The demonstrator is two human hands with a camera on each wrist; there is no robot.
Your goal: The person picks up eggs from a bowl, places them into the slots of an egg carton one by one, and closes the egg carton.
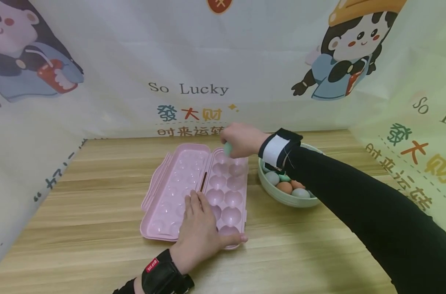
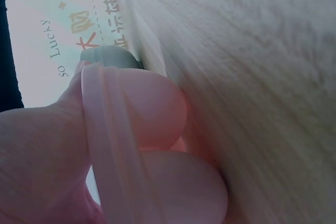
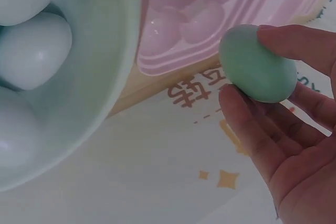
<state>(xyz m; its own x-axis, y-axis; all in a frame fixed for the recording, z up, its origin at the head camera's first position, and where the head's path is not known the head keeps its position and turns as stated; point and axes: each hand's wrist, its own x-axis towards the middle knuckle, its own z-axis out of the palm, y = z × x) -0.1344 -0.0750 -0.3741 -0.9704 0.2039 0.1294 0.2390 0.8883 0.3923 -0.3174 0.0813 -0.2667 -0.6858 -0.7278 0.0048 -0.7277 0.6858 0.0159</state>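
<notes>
A pink egg carton (image 1: 244,171) lies opened flat on the wooden table, its lid to the left and its egg cups to the right. Pinched between thumb and fingers of my right hand (image 1: 243,141) is a green egg (image 3: 257,62), over the far end of the cups. My left hand (image 1: 199,230) rests across the carton's near end, fingers straight over the hinge and thumb reaching the near right corner. In the left wrist view the undersides of two pink cups (image 2: 152,108) show beside that hand. The visible cups hold no eggs.
Right of the carton stands a pale green bowl (image 1: 270,195) with several eggs (image 1: 284,187) in white, brown and green, partly hidden by my right forearm. A printed white cloth (image 1: 193,53) hangs behind and along both sides of the table (image 1: 109,204).
</notes>
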